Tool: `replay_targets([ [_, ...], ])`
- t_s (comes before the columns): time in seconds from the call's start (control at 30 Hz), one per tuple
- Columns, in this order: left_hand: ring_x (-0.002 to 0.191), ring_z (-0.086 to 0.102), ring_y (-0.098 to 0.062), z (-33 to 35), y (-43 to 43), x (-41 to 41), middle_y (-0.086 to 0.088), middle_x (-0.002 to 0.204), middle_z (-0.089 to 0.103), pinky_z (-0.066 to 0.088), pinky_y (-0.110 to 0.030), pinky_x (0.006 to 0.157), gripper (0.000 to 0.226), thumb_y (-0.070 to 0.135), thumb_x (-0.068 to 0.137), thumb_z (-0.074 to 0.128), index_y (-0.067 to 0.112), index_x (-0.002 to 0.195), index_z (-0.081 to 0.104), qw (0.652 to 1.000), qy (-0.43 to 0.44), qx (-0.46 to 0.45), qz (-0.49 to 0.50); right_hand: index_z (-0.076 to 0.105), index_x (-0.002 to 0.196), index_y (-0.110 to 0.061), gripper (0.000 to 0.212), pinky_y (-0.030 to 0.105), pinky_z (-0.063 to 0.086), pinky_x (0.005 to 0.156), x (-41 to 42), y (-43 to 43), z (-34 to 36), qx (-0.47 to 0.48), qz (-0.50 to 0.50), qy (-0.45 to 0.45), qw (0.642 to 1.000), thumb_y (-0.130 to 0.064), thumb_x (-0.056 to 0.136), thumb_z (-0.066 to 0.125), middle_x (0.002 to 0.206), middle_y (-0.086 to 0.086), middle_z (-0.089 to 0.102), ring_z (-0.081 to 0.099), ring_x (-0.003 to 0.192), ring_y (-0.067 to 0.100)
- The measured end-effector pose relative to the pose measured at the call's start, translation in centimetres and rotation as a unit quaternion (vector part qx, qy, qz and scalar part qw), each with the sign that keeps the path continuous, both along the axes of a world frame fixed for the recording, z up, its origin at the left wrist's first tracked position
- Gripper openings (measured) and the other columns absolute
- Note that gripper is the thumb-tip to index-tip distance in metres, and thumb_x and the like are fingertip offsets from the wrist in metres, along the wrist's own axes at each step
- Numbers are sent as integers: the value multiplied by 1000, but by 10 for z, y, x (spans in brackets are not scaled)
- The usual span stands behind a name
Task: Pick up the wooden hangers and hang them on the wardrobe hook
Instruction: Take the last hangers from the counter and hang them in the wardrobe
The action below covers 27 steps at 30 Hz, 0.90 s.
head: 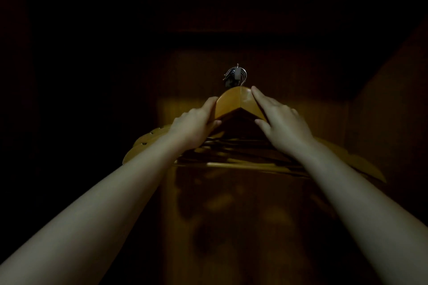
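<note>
Your left grip [199,120] and right grip [282,120] clasping the nearest of the wooden hangers [231,104], hung on wardrobe hook [236,75]

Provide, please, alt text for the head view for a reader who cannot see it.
A person's left hand and right hand hold the peak of a bunch of wooden hangers that hang from the wardrobe hook. The wardrobe around them is dark, dimly lit wood.

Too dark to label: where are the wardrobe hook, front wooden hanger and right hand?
wardrobe hook [236,74]: head view, its pale centre.
front wooden hanger [234,100]: head view, its peak.
right hand [283,120]: head view, its back.
</note>
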<state>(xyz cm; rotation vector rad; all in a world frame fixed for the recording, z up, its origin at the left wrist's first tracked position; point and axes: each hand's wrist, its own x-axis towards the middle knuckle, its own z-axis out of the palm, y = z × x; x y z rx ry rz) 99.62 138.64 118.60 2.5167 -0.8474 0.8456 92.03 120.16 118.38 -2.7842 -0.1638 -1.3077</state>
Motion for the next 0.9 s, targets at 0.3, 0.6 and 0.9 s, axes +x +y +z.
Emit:
replay_targets([
  [0.3, 101, 60, -21, -37, -16, 17, -4, 119, 56, 52, -36, 74, 61, 37, 88, 56, 18, 138, 27, 986, -154, -39, 58, 11, 150, -17, 97, 35, 53, 64, 25, -3, -37, -66, -132, -74, 986, -28, 77, 73, 133, 11, 49, 64, 90, 26],
  [0.6, 73, 62, -20, -42, -17, 46, -7, 98, 61, 37, -26, 51, 39, 20, 88, 58, 9, 124, 47, 960, -267, -59, 60, 20, 147, -13, 101, 34, 52, 60, 48, -1, -45, -61, -149, -126, 979, -5, 65, 78, 129, 15, 53, 64, 80, 26],
  [0.9, 144, 21, -22, -42, -12, 28, -7, 157, 19, 18, -45, 115, 72, 48, 93, 32, 16, 150, 0, 976, -202, 15, 84, 10, 149, -10, 72, 42, 18, 115, 35, 2, -49, -86, -111, -102, 985, -30, 90, 48, 158, 11, 12, 14, 146, 24],
])
